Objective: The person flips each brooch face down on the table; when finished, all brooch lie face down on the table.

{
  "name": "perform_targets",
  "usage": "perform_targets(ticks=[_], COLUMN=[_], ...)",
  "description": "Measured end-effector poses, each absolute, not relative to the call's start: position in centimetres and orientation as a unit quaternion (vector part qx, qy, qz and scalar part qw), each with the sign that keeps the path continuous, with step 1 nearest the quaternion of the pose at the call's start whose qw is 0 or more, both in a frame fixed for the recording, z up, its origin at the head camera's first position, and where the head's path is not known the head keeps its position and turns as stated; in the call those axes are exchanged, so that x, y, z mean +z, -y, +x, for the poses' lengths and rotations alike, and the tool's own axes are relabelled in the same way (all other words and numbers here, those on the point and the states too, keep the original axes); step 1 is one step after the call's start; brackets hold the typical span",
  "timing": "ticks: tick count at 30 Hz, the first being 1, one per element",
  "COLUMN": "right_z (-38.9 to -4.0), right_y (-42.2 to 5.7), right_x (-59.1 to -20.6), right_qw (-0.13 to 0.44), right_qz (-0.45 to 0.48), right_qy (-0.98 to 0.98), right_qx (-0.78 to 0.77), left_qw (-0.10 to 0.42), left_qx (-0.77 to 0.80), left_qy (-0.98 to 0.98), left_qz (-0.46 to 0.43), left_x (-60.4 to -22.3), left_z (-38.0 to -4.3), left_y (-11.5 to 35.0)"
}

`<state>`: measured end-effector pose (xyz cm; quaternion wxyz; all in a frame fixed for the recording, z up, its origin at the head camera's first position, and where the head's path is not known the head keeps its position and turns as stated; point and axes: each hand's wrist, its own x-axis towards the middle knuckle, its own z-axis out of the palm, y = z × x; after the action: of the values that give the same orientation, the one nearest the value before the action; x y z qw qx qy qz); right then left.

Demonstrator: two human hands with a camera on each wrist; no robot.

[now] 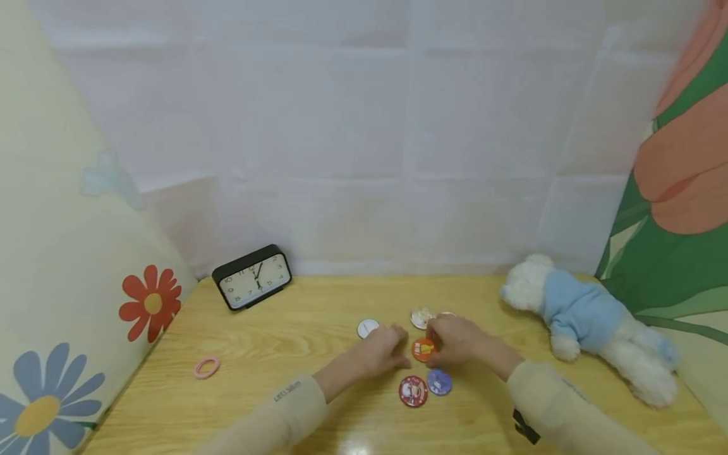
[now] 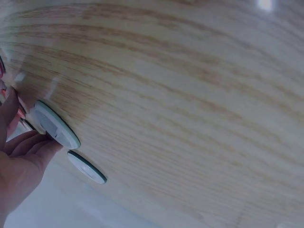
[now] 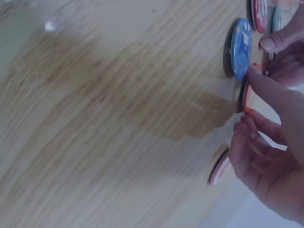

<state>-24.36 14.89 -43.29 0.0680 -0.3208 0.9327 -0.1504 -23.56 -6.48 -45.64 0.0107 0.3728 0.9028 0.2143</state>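
Note:
My right hand (image 1: 457, 341) pinches the edge of an orange round badge (image 1: 423, 349) between thumb and forefinger. On the other side, my left hand (image 1: 375, 352) is bent over the table, thumb and fingers apart, close to that badge. In the left wrist view, a pale disc with a green rim (image 2: 54, 126) is by its fingertips; whether they touch it is unclear. A white disc (image 1: 368, 327) lies just behind the left hand. Nearer me are a red badge (image 1: 412, 392) and a purple-blue badge (image 1: 439, 382). Beyond sits a pale patterned badge (image 1: 422, 318); another is partly hidden by the right hand.
A black-framed clock (image 1: 253, 278) stands at the back left of the wooden table (image 1: 318, 303). The pink ring (image 1: 206, 368) lies at the left. A white plush toy in a blue top (image 1: 591, 316) lies at the right. White cloth (image 1: 341, 126) hangs behind.

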Motion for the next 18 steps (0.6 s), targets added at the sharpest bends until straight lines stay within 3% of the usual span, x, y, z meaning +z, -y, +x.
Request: perform_targets(ticks=[18], right_z=[-24.3], right_y=[-13.3], right_x=[-44.4], right_qw=[0.031], right_qz=[-0.356], right_qy=[-0.918], right_qx=[-0.173], left_qw=[0.001], left_qx=[0.210], left_qy=[-0.906], left_qz=[0.368], left_x=[-45.6], left_z=[-23.3], left_y=[6.2])
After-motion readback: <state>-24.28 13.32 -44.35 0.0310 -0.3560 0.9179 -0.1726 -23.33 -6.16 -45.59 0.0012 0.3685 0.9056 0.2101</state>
